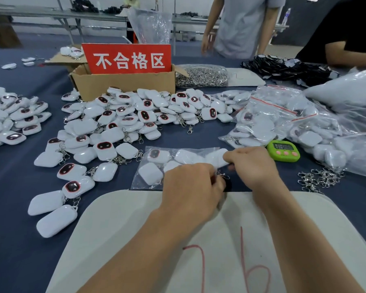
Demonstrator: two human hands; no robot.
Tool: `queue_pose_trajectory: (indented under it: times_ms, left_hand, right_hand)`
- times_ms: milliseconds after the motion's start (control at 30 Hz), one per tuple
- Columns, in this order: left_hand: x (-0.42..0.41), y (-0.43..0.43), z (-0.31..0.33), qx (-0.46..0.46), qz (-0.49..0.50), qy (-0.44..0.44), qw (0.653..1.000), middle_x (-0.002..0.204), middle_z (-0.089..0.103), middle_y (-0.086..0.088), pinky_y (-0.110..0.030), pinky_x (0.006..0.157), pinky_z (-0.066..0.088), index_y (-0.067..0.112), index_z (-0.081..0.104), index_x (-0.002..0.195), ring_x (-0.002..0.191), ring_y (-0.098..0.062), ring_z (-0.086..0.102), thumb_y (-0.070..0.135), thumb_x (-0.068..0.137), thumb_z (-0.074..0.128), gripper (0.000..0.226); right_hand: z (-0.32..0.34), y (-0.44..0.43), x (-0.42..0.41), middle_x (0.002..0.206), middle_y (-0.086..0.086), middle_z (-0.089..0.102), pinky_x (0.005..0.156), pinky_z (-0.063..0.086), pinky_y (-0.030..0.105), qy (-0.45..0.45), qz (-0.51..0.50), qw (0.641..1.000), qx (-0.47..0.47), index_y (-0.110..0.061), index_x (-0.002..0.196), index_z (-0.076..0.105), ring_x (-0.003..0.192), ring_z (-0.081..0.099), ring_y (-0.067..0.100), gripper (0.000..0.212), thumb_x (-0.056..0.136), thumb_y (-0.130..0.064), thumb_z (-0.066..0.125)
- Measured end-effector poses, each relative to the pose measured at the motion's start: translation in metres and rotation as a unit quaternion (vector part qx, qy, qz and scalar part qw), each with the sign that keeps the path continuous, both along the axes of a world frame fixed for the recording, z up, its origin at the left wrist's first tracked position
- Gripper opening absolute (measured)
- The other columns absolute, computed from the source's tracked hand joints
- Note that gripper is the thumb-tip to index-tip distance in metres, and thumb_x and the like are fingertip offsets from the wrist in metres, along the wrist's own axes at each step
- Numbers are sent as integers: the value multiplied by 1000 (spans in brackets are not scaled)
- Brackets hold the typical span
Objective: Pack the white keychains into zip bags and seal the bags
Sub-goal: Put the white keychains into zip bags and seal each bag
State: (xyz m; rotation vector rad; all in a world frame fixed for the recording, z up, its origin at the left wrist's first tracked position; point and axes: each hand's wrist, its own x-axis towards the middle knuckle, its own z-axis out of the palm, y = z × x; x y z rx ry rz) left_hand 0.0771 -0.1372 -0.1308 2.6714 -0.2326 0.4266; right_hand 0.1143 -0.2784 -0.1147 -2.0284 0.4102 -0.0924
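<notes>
Clear plastic zip bag [140, 183] lies flat on the dark blue tablecloth [19, 250], just past a white board w/ red scribbles [135, 229]. Several white rounded plastic keychains [150, 173] sit inside it. L hand [190, 187] is curled tight over the bag's near-right end, w/ a metal clasp [222, 176] by its fingertips. R hand [251, 163] pinches the bag's far-right corner. Green digital timer [283, 151] just right of R hand. Loose keychain pile [123, 121] spreads left & behind, up to a cardboard box w/ red sign [125, 83]. Filled bags [283, 115] are heaped at right.
</notes>
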Motion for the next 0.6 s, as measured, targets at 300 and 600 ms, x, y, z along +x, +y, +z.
queue_pose_trajectory:
  times_ms: [300, 600]
  left_hand:
    - [0, 9, 0, -162, -78, 16, 984, 53, 47, 4, -36, 59, 33, 25, 43, 58, 61, -19, 45, 32, 92, 63, 40]
    - [14, 38, 18, -358, 30, -42, 932, 49, 49, 6, -39, 54, 41, 19, 59, 62, 53, -15, 46, 29, 74, 55, 16]
  right_hand:
    - [-3, 15, 2, 63, 15, 47, 65, 38, 34, -22, 175, 984, -37, -1, 62, 52, 64, 41, 15, 39, 96, -20, 58]
    - [-4, 2, 3, 55, -15, 66, 53, 39, 11, -99, 85, 988, -79, -29, 57, 74, 48, 51, -1, 25, 76, -15, 75]
